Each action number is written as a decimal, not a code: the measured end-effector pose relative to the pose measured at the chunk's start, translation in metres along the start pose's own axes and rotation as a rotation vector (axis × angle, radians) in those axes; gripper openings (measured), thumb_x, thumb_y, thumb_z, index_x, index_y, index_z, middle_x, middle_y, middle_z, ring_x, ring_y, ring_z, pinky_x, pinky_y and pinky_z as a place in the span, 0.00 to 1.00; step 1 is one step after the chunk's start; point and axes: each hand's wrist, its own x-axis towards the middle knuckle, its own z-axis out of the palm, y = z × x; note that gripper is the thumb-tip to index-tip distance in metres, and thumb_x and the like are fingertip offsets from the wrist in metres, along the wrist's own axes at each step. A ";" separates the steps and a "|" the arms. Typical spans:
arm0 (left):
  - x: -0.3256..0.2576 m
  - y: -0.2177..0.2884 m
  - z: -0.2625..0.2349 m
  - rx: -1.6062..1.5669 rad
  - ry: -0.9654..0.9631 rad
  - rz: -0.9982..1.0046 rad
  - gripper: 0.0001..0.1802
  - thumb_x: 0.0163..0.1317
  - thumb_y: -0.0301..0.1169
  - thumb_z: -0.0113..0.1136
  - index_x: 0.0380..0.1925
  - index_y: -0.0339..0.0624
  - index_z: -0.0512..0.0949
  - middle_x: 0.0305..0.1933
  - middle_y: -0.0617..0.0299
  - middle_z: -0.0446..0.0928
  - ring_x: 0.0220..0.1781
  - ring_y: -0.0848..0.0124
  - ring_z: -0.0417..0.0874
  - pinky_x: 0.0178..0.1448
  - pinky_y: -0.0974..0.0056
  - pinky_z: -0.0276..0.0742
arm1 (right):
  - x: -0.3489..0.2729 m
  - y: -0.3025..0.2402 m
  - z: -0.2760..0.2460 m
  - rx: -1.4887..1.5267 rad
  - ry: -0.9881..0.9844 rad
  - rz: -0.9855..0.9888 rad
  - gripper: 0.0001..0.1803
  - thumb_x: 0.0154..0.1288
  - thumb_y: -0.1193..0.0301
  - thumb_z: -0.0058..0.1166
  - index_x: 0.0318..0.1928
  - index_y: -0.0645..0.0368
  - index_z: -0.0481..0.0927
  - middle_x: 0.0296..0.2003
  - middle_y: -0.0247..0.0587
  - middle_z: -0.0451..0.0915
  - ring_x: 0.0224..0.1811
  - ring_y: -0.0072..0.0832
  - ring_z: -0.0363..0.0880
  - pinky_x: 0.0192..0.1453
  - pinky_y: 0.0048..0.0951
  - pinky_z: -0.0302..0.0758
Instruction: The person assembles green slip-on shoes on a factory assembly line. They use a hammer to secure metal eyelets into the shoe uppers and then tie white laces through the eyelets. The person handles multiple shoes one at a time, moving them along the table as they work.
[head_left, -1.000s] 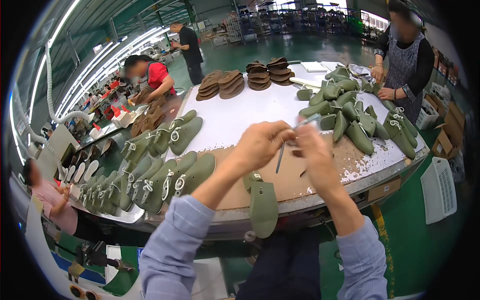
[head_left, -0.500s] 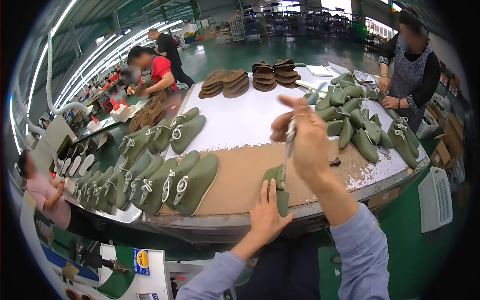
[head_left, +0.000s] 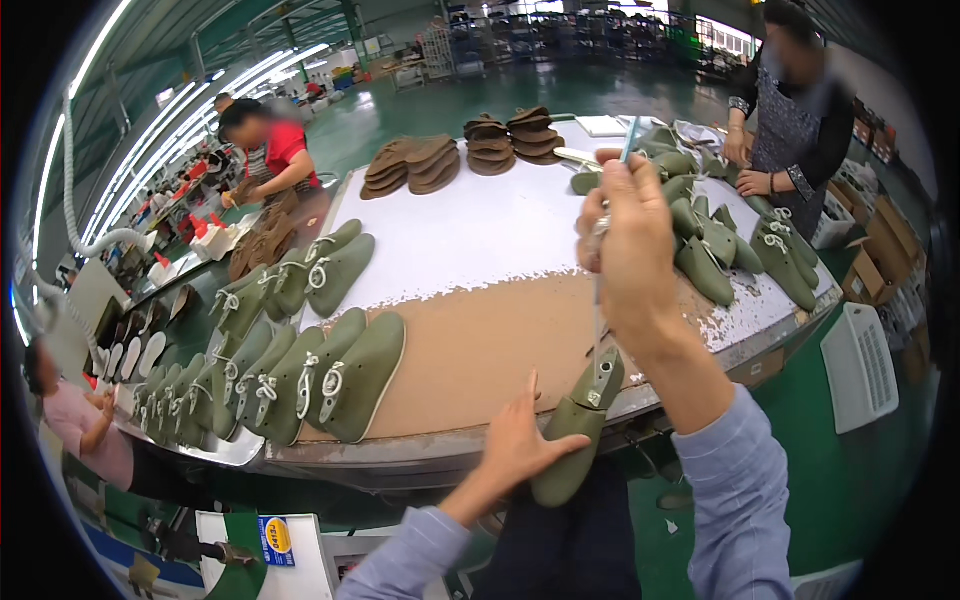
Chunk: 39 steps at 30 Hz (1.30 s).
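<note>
A green shoe last (head_left: pixel 575 440) slants across the table's near edge, its toe overhanging toward me and a hole in its heel end. My left hand (head_left: pixel 518 435) is beside it with fingers stretched out and the thumb resting on its side. Above the table my right hand (head_left: pixel 640 240) is closed around a looped white cord (head_left: pixel 601 226). A thin strand runs down from that hand to the heel of the last. A slim pale-blue stick (head_left: pixel 631 138) juts up past the same fingers; its lower part is hidden.
Green lasts with white cord loops (head_left: pixel 365 380) stand in rows at left. More green lasts (head_left: pixel 710 250) are heaped at right. Stacked brown shoe uppers (head_left: pixel 410 165) lie at the far side. One person (head_left: pixel 790 120) works at far right, another (head_left: pixel 275 155) at far left.
The last has turned and slid right, its toe now pointing toward me over the edge. My left hand has come off its top to its side. My right hand has shifted slightly right.
</note>
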 end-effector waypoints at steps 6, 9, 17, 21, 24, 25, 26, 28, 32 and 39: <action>0.001 0.025 0.077 -0.232 0.246 0.129 0.68 0.48 0.53 0.79 0.77 0.31 0.46 0.68 0.35 0.68 0.67 0.41 0.74 0.68 0.46 0.71 | -0.040 -0.020 0.033 0.319 -0.119 0.123 0.11 0.84 0.61 0.42 0.54 0.54 0.72 0.22 0.26 0.68 0.16 0.11 0.61 0.19 0.18 0.60; 0.015 0.029 0.056 -0.534 0.348 0.097 0.61 0.51 0.43 0.77 0.78 0.38 0.50 0.70 0.35 0.66 0.67 0.41 0.74 0.68 0.47 0.73 | -0.051 -0.053 0.042 0.491 -0.273 0.016 0.11 0.83 0.63 0.43 0.53 0.57 0.72 0.22 0.26 0.69 0.18 0.12 0.62 0.20 0.18 0.60; 0.048 0.010 -0.086 0.024 0.065 0.473 0.31 0.51 0.47 0.79 0.54 0.50 0.83 0.60 0.53 0.80 0.61 0.53 0.80 0.66 0.52 0.74 | -0.013 -0.092 -0.014 0.191 -0.249 -0.114 0.24 0.83 0.59 0.43 0.68 0.64 0.70 0.24 0.22 0.62 0.18 0.12 0.53 0.20 0.19 0.51; 0.032 -0.044 -0.038 0.122 0.072 0.330 0.27 0.50 0.52 0.78 0.47 0.54 0.86 0.44 0.61 0.85 0.52 0.57 0.83 0.58 0.53 0.74 | -0.037 -0.020 -0.011 -0.142 -0.348 0.083 0.18 0.82 0.61 0.48 0.59 0.61 0.75 0.22 0.22 0.67 0.20 0.12 0.62 0.22 0.19 0.57; 0.031 -0.053 -0.036 0.071 0.080 0.249 0.27 0.49 0.47 0.79 0.49 0.55 0.85 0.46 0.62 0.86 0.51 0.57 0.83 0.58 0.53 0.74 | -0.048 -0.015 -0.015 -0.423 -0.400 -0.102 0.12 0.79 0.66 0.52 0.50 0.61 0.81 0.22 0.25 0.70 0.22 0.15 0.66 0.26 0.22 0.62; 0.031 -0.051 -0.036 0.048 0.065 0.257 0.27 0.49 0.47 0.79 0.49 0.55 0.85 0.46 0.62 0.86 0.51 0.57 0.83 0.59 0.53 0.74 | -0.044 -0.017 -0.032 -0.609 -0.457 -0.145 0.10 0.78 0.69 0.53 0.49 0.61 0.81 0.25 0.30 0.74 0.25 0.18 0.70 0.29 0.23 0.67; 0.034 -0.047 -0.035 0.030 0.049 0.279 0.27 0.49 0.47 0.79 0.49 0.55 0.85 0.45 0.62 0.86 0.51 0.57 0.83 0.59 0.54 0.73 | -0.039 -0.004 -0.054 -0.784 -0.494 -0.202 0.09 0.76 0.68 0.55 0.46 0.61 0.83 0.24 0.35 0.76 0.24 0.25 0.74 0.29 0.29 0.69; 0.036 -0.044 -0.037 0.003 0.018 0.290 0.27 0.48 0.47 0.80 0.48 0.55 0.85 0.45 0.63 0.86 0.52 0.59 0.83 0.61 0.54 0.71 | -0.039 0.033 -0.097 -1.051 -0.596 -0.266 0.08 0.72 0.69 0.58 0.39 0.62 0.84 0.25 0.45 0.80 0.27 0.39 0.80 0.33 0.38 0.74; 0.037 -0.050 -0.034 -0.033 0.000 0.321 0.25 0.49 0.49 0.79 0.45 0.54 0.84 0.41 0.63 0.84 0.50 0.58 0.82 0.59 0.53 0.70 | -0.079 0.064 -0.131 -1.211 -0.749 -0.090 0.07 0.67 0.70 0.61 0.38 0.61 0.86 0.29 0.49 0.84 0.32 0.50 0.84 0.37 0.45 0.78; 0.037 -0.052 -0.040 0.016 -0.038 0.333 0.26 0.49 0.49 0.79 0.46 0.52 0.84 0.43 0.63 0.83 0.52 0.57 0.79 0.61 0.53 0.70 | -0.090 0.075 -0.132 -1.364 -0.887 -0.328 0.06 0.66 0.69 0.62 0.37 0.58 0.86 0.29 0.46 0.84 0.30 0.44 0.84 0.34 0.43 0.78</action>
